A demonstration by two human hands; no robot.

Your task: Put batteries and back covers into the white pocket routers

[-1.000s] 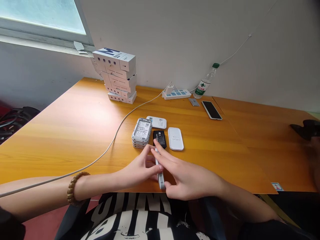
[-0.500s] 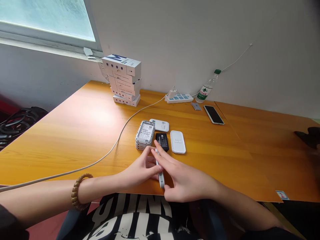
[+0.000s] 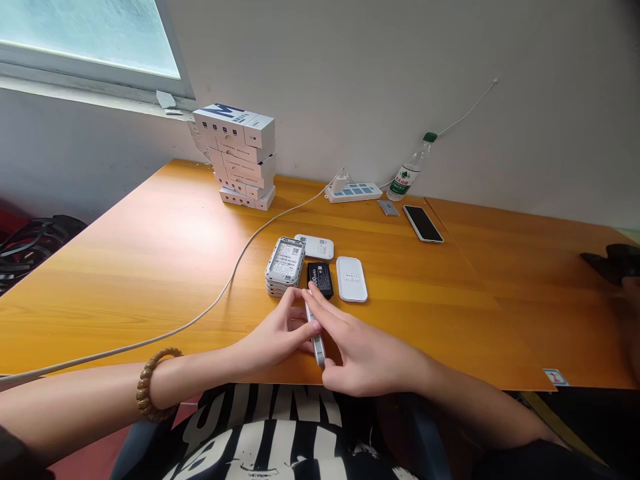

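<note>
A slim white device (image 3: 317, 343) stands on its edge between my hands near the table's front edge. My left hand (image 3: 283, 330) grips it from the left, thumb on its near face. My right hand (image 3: 363, 350) holds it from the right, fingers at its far end and thumb by its near end. Just beyond lie a black battery (image 3: 321, 279), partly behind my right fingertips, and a stack of white open-backed devices (image 3: 285, 261). A white cover (image 3: 352, 280) lies right of the battery, and another white piece with printed labels (image 3: 320, 247) is behind it.
White boxes (image 3: 240, 153) are stacked at the back left. A cable (image 3: 220, 303) crosses the table to a power strip (image 3: 354, 193). A bottle (image 3: 407, 175), a small grey packet (image 3: 389, 208) and a phone (image 3: 423, 224) stand or lie at the back. Part of another person's hand (image 3: 633, 293) shows at the right edge.
The view has shifted slightly, so the table items appear a little further left and up. Both hands keep nearly the same hold on the white device.
</note>
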